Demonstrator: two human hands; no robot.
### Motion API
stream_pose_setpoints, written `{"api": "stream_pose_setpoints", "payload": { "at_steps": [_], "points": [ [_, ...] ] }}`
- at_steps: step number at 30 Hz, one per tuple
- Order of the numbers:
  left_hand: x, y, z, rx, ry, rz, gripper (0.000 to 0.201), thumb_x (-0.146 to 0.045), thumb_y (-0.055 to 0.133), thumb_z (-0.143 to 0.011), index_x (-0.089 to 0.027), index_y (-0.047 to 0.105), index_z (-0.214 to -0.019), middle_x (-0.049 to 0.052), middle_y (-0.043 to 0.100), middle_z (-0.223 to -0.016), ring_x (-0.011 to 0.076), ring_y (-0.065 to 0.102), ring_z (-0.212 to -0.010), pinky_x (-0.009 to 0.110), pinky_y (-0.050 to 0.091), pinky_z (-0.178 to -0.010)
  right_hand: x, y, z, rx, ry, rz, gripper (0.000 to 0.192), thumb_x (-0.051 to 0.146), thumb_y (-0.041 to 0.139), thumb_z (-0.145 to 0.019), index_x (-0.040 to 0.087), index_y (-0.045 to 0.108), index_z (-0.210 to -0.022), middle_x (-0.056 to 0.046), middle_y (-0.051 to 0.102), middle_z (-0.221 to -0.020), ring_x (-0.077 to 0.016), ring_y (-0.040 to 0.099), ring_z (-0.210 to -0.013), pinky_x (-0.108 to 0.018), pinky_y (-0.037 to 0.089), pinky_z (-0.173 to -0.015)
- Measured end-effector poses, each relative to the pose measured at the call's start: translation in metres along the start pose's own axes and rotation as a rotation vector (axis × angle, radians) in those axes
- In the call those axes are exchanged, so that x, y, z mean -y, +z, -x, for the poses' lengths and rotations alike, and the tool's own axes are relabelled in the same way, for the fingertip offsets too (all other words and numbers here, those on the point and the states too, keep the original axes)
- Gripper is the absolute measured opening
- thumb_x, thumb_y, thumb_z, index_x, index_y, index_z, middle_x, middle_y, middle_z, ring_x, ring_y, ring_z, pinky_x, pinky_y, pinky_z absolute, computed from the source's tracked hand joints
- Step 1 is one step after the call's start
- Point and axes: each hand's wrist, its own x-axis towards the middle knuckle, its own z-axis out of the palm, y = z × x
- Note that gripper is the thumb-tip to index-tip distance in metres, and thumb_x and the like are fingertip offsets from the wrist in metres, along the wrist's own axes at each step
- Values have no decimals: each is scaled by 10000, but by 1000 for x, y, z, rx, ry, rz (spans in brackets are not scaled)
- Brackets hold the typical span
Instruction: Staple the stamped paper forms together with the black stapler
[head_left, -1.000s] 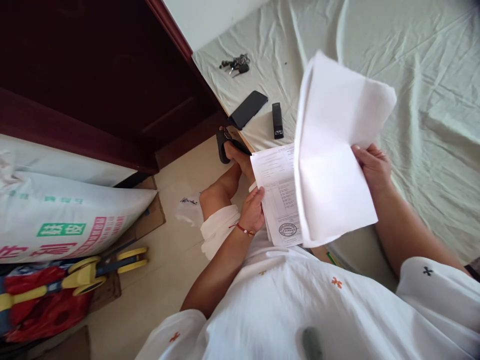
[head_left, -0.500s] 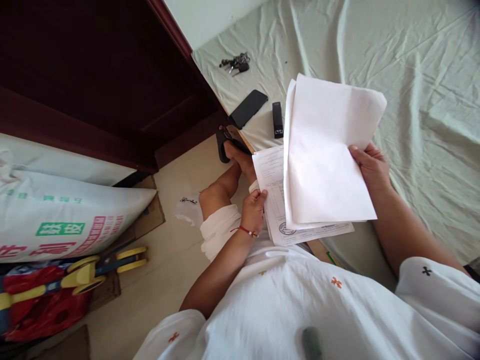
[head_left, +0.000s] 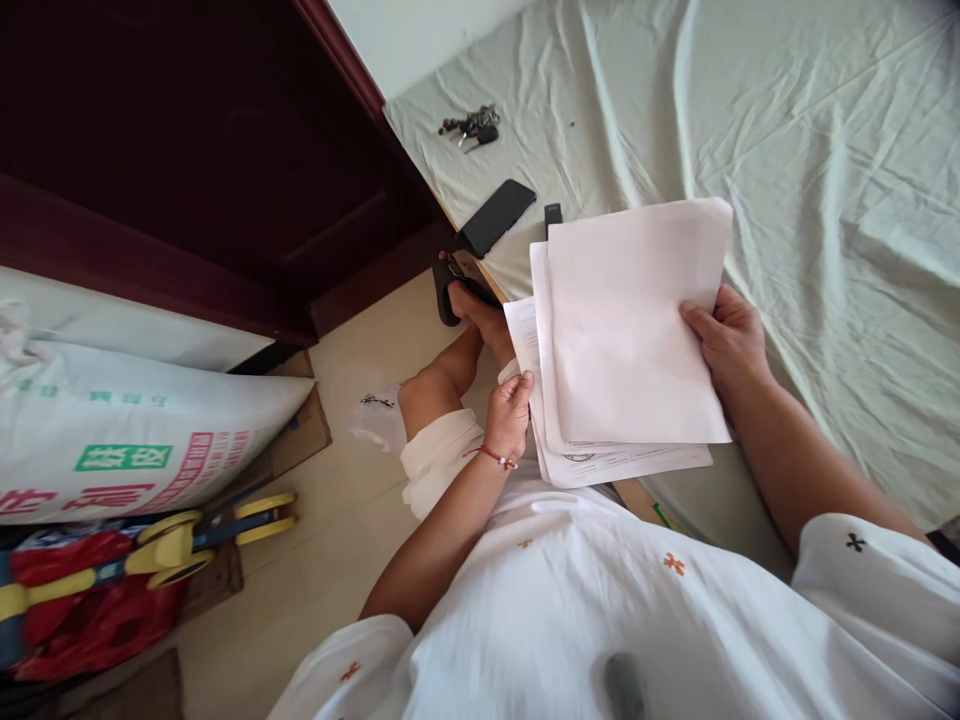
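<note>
The left hand [head_left: 511,408] is curled closed on the near left edge of a stack of papers [head_left: 626,340], fingers pinching the printed bottom sheets. The right hand [head_left: 726,340] grips the right edge of the same stack, thumb pressed on the blank top sheet and fingers hidden beneath. The stack is held in the air over the person's lap, at the near edge of the bed [head_left: 825,150].

Risk 1: The sheets are fanned, with edges offset at the left and near sides. Neither hand appears to clamp every sheet, so a loose sheet may slide out and drop to the floor [head_left: 337,500] on the left.

Risk 2: The stack covers most of a black stapler [head_left: 553,214] lying just beyond it on the bed. Lowering the papers blind may set them on it and creases could result.

Risk 3: A phone [head_left: 496,217] lies at the bed's left edge, partly overhanging as far as can be judged. A sweep of paper or forearm may knock it off. The keys [head_left: 471,127] lie farther away and are less exposed.
</note>
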Motion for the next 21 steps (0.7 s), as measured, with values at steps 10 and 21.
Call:
{"api": "stream_pose_setpoints", "payload": {
  "at_steps": [10, 21],
  "points": [
    [0, -5, 4, -65, 23, -7, 432, -501, 917, -661, -191, 636, -769, -48, 550, -679, 102, 483, -638, 232, 413, -645, -2, -4, 0, 68, 20, 175, 240, 357, 827, -784, 243, 744, -978, 2, 740, -827, -142, 629, -652, -256, 517, -566],
    [3, -4, -2, -32, 55, -88, 548, -629, 901, -643, -191, 574, -684, -57, 500, -642, 95, 423, -631, 226, 365, -638, 6, 0, 4, 65, 107, 172, 191, 338, 827, -743, 261, 752, -901, -5, 726, -780, -163, 646, -626, -289, 541, -542]
  ]
}}
